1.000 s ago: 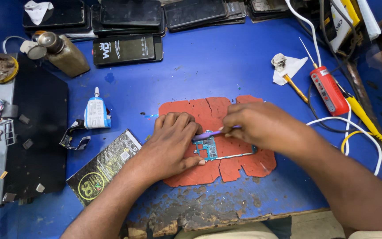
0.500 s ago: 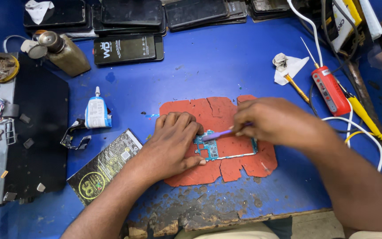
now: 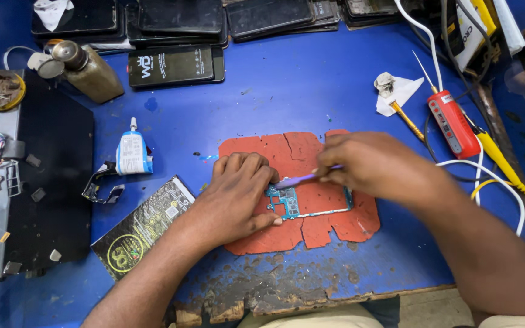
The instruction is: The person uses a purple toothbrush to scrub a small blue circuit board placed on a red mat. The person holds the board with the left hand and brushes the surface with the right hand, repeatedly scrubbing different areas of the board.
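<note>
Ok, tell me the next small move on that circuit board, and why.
Probably ease the purple tool a little further along the board's top edge. The right hand holds it with its tip at the circuit board, which lies on the cracked red mat, and the left hand presses the board down, so it is steadied for light prying.

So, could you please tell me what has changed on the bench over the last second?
The right hand has shifted a little toward the far right of the red mat, drawing the thin purple tool with it, its tip still near the circuit board. The left hand stays pressed on the board. The glue tube, brown bottle and red-handled tool have not moved.
</note>
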